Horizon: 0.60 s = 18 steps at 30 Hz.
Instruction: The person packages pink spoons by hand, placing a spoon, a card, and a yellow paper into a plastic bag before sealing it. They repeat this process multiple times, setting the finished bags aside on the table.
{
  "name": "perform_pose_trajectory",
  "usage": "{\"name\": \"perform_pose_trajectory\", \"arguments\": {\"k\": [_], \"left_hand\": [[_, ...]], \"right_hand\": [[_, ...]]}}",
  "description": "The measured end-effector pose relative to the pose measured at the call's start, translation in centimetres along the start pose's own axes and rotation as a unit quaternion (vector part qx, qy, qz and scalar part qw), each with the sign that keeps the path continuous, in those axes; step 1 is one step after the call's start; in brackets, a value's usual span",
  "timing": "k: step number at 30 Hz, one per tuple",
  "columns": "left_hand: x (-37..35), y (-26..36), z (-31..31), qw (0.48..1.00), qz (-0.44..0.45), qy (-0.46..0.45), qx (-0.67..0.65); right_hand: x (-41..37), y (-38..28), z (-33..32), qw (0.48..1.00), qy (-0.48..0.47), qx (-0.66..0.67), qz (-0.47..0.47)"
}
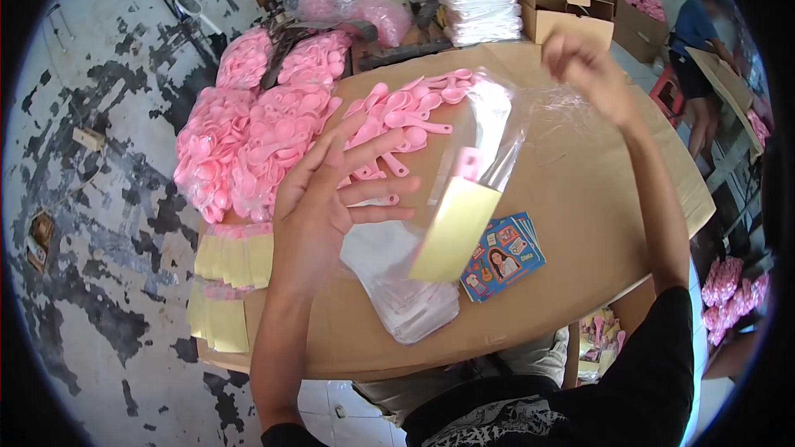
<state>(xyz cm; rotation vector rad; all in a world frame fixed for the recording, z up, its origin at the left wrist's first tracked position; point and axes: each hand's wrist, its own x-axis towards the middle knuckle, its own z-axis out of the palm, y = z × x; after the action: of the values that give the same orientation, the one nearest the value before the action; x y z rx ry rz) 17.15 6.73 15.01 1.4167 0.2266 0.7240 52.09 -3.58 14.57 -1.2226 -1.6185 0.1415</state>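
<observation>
My left hand [327, 186] is over the table with its fingers spread, nothing in its grasp. Just to its right a yellow card [457, 228] with a pink spoon handle [469, 162] sticking out of its top end stands at a slant, close to a clear plastic bag [497, 128]. My right hand [586, 74] is raised at the far right of the table, its curled fingers smeared by motion. Beneath the left hand lies a stack of clear plastic sleeves [406, 290]. A pile of blue printed cards [505, 257] sits beside the yellow card. Loose pink spoons [406, 108] lie behind.
Bulging bags of pink spoons [248, 141] fill the left of the brown table [580, 223]. Packets with yellow cards [232, 257] are laid at its left edge. Behind stand plastic-wrapped stacks [480, 15] and cardboard boxes [571, 21]. Another person [700, 41] is at the far right.
</observation>
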Motion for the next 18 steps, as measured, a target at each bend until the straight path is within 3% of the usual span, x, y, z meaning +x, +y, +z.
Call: {"name": "perform_pose_trajectory", "arguments": {"k": [2, 3, 9, 12, 15, 18], "left_hand": [[0.3, -1.1, -1.2, 0.999, -0.034, -0.009, -0.040], [0.5, -2.0, -1.5, 0.999, -0.040, -0.033, 0.011], [0.2, -5.2, 0.8, 0.969, -0.047, -0.118, 0.213], [0.9, -5.8, 2.5, 0.936, 0.023, -0.116, 0.332], [2.0, -7.2, 4.3, 0.922, 0.087, -0.083, 0.369], [3.6, -8.2, 4.9, 0.979, 0.079, -0.063, 0.179]], "right_hand": [[-3.6, 5.1, -0.1, 0.986, -0.086, -0.090, 0.108], [-4.9, 5.7, 0.0, 0.965, -0.131, -0.147, 0.173], [-1.7, -2.1, 2.7, 0.986, -0.060, -0.107, 0.112], [0.2, -5.1, 4.2, 0.997, -0.038, -0.033, 0.066], [1.9, -8.8, 5.8, 0.996, -0.040, 0.067, 0.043], [3.2, -11.9, 6.0, 0.994, -0.055, 0.098, -0.005]]}}
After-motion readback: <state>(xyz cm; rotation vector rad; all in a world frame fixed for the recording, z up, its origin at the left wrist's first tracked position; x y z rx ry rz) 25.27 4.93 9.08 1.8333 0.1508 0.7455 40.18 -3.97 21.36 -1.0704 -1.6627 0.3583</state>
